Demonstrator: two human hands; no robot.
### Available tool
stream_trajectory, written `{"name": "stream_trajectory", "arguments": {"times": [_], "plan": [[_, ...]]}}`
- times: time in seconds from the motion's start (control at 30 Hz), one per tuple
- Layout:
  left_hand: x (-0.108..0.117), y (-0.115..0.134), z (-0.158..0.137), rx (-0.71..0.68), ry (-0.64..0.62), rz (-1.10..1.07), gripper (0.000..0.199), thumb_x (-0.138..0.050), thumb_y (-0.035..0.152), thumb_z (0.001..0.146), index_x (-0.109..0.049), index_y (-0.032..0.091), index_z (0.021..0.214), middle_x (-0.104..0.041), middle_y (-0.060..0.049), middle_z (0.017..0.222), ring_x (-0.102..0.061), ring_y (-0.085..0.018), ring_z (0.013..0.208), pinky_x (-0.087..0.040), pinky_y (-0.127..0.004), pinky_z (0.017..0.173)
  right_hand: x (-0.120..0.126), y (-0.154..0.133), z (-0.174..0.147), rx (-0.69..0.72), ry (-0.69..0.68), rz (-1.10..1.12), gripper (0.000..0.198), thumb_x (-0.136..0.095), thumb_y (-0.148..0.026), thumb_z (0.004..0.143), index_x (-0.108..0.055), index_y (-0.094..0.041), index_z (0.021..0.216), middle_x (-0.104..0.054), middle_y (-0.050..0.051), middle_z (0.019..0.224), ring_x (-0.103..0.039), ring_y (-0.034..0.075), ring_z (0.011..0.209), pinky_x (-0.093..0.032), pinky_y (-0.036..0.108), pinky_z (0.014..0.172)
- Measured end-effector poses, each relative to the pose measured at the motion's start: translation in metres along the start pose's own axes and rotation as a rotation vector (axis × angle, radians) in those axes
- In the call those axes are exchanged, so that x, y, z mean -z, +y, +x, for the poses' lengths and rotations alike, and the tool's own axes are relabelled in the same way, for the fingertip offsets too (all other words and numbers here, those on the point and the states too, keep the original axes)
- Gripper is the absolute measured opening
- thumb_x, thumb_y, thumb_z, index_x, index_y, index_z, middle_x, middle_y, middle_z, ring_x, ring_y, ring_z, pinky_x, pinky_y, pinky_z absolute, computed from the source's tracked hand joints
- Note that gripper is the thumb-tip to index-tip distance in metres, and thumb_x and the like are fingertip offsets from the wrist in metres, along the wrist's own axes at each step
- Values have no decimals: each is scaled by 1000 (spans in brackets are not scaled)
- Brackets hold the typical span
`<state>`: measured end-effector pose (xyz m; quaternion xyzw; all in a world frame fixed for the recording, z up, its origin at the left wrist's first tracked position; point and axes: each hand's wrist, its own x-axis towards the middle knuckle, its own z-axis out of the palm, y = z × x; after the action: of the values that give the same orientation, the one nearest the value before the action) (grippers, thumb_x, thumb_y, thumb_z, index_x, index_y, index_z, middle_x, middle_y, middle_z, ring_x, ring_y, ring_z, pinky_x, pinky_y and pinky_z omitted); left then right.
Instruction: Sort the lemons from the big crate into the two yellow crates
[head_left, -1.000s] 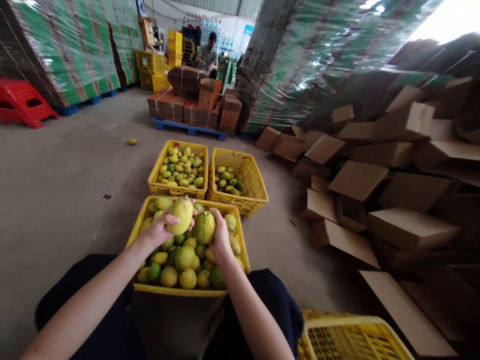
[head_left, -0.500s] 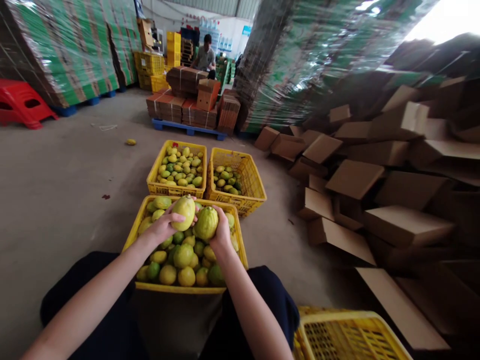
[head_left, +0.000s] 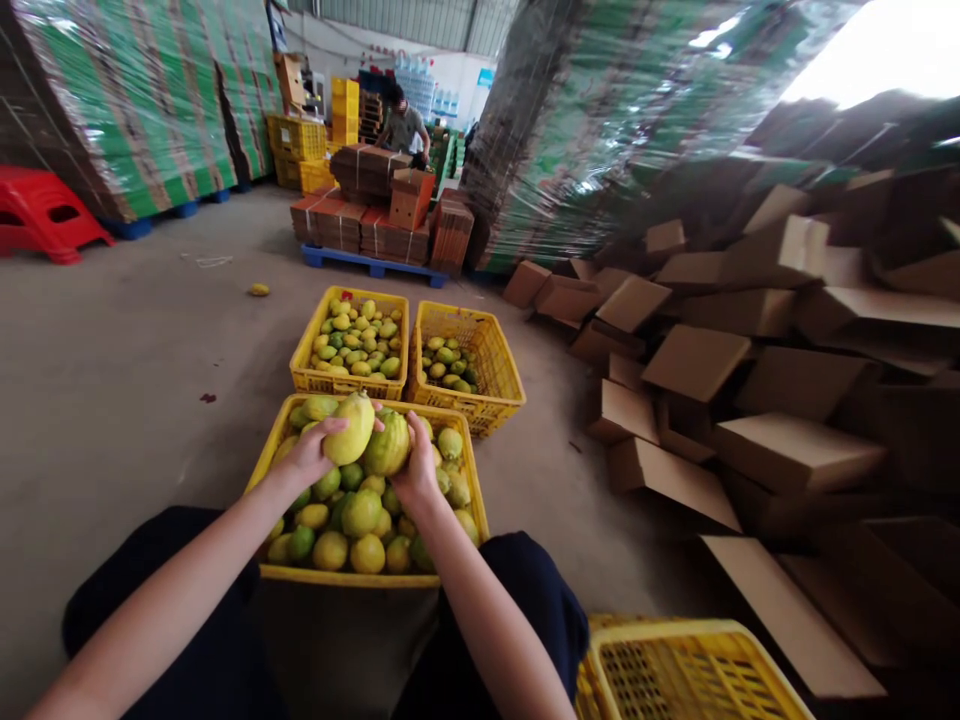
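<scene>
"How far are we?"
"Left crate [head_left: 346, 384] well filled, right crate [head_left: 471, 402] partly; plenty left, seemingly, in the near crate [head_left: 349, 578]. Above it, our left hand [head_left: 309, 455] grips yellow fruit [head_left: 349, 430], our right hand [head_left: 418, 472] green fruit [head_left: 387, 445]."

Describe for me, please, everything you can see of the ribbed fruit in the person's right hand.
The ribbed fruit is yellowish green, rounded and apparently whole, with lengthwise furrows in its skin. The right hand grips it from its right side, holding it over the near yellow crate, close beside the paler fruit in the left hand. Whether the two touch is unclear.
</scene>
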<state>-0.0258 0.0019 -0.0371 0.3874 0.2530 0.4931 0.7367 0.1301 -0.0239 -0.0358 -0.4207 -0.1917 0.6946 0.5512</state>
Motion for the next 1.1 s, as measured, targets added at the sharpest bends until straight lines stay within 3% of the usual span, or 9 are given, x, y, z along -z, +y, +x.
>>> {"name": "stream_trajectory", "arguments": {"times": [0.23, 0.37, 0.47, 0.6, 0.7, 0.77, 0.83, 0.93, 1.1], "plan": [[8, -1, -12, 112, 51, -154, 59, -78, 41, 69, -73, 17, 122, -76, -8, 91, -75, -26, 87, -61, -31, 67, 14, -3, -14, 46, -170, -230, 53, -89, -56, 68, -60, -25, 99, -73, -2, 85, -73, 22, 77, -57, 33, 60], [-3, 3, -15, 283, 316, -290, 40, -70, 36, 83, -69, 14, 117, -73, -7, 84, -68, -18, 64, -57, -26, 53, 25, -10, -18, 3, -175, -212, 67, -98, -51, 53, -62, -23, 103, -74, 2, 92, -71, 21, 74, -60, 32, 59], [-14, 6, -13, 431, 542, -343, 28, -58, 35, 98, -67, 13, 114, -68, -5, 75, -63, -16, 55, -54, -24, 44, 33, -13, -21, 72, -91, -313, 78, -102, -35, 43, -58, -26, 107, -75, 0, 97, -72, 23, 84, -63, 35, 71], [-23, -2, -9, 463, 615, -400, 24, -61, 34, 101, -67, 15, 114, -68, -4, 78, -66, -16, 60, -55, -22, 48, 41, -10, -23, 150, -28, -480, 72, -97, -37, 49, -55, -28, 107, -73, 0, 96, -72, 25, 88, -62, 42, 85], [-26, -11, -10, 290, 552, -230, 35, -81, 21, 84, -68, 20, 117, -73, -4, 95, -72, -19, 79, -60, -25, 63, 45, -13, -21, 352, 34, -655, 66, -93, -42, 54, -54, -27, 106, -71, 2, 100, -71, 27, 92, -61, 46, 90], [-26, -14, -11, 67, 462, 21, 55, -91, 13, 68, -70, 23, 117, -75, -3, 109, -73, -21, 98, -61, -29, 85, 47, -19, -21, 598, 59, -819, 65, -91, -41, 56, -54, -26, 107, -71, 4, 105, -70, 29, 99, -59, 48, 96], [-24, -16, -11, -144, 342, 280, 63, -96, 13, 58, -73, 24, 116, -74, -3, 120, -69, -24, 114, -54, -35, 106, 49, -25, -22, 795, 32, -972, 61, -89, -39, 61, -56, -26, 111, -71, 4, 110, -70, 29, 104, -58, 48, 100], [-18, -17, -11, -384, 231, 547, 56, -96, 23, 63, -75, 24, 114, -73, -7, 126, -65, -28, 125, -44, -44, 119, 50, -30, -26, 953, 2, -1125, 57, -85, -34, 70, -57, -28, 120, -73, 5, 116, -70, 30, 109, -59, 49, 100], [-10, -23, -5, -700, 247, 770, 42, -86, 27, 78, -75, 26, 119, -72, -9, 125, -65, -28, 124, -49, -47, 114, 49, -30, -22, 1113, -9, -1161, 55, -84, -32, 77, -56, -28, 125, -73, 8, 121, -69, 31, 115, -59, 52, 100]]}}
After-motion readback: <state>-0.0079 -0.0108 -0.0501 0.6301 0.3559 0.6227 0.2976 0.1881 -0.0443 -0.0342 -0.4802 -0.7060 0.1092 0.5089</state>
